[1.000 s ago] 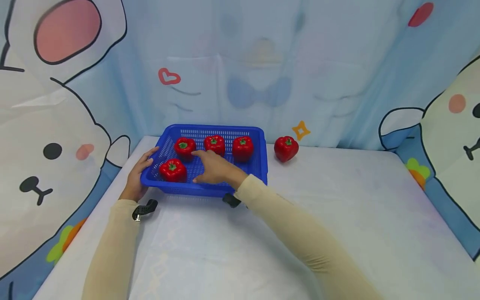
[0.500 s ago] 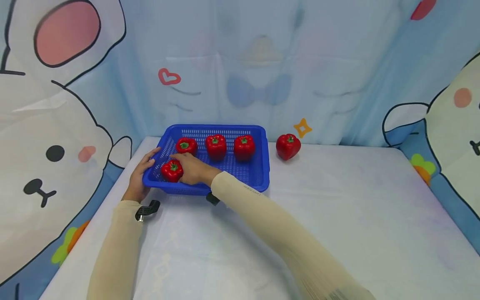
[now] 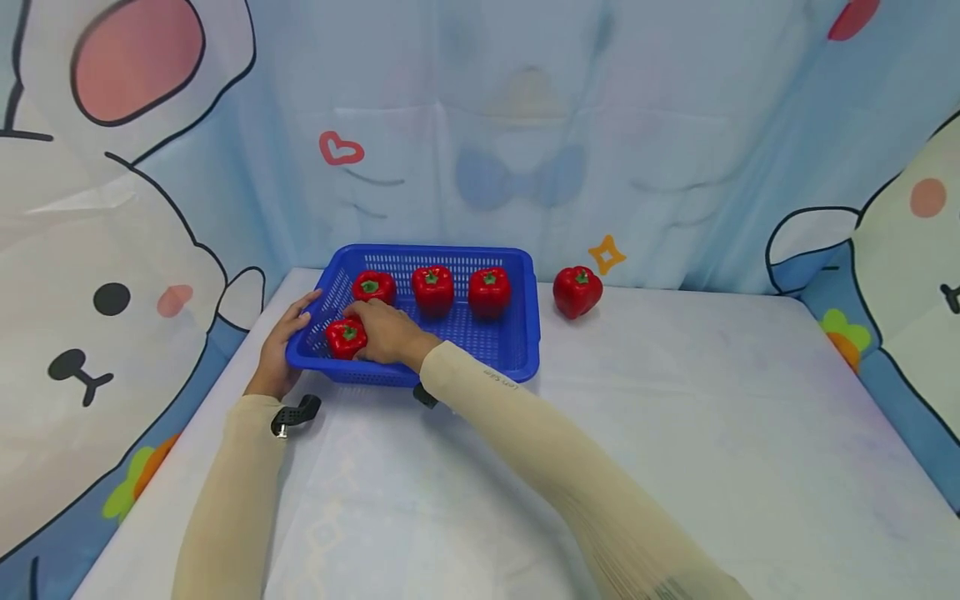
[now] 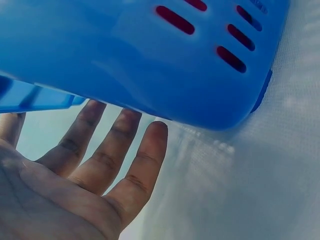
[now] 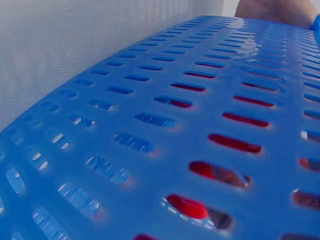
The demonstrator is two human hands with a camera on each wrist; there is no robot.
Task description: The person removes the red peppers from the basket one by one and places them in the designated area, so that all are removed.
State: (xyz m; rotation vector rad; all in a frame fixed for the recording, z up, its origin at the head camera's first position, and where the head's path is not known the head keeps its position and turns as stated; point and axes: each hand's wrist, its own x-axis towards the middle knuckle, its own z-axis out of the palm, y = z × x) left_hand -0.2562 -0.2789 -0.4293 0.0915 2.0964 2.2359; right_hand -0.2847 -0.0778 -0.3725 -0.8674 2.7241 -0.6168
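Note:
In the head view my right hand (image 3: 388, 333) is inside the blue basket (image 3: 420, 376), its fingers and thumb round the right side of a red bell pepper (image 3: 343, 338) at the front left. In the right wrist view the slotted basket wall (image 5: 150, 130) hides most of that hand; bits of red and of fingers show through the slots. My left hand (image 3: 277, 350) rests at the basket's left end. Its fingers (image 4: 141, 165) reach up nearly straight, the tips right at the basket's edge in the left wrist view.
Three more red bell peppers, a left one (image 3: 373, 287), a middle one (image 3: 432, 290) and a right one (image 3: 489, 292), line the back of the basket. Another bell pepper (image 3: 577, 292) lies on the white table (image 3: 675, 400) to the right. A printed curtain (image 3: 517, 108) hangs close behind.
My right hand has moved left inside the basket to the front-left bell pepper and gripped it. Since half a second ago that pepper has shifted barely. My left hand stays at the basket's left end.

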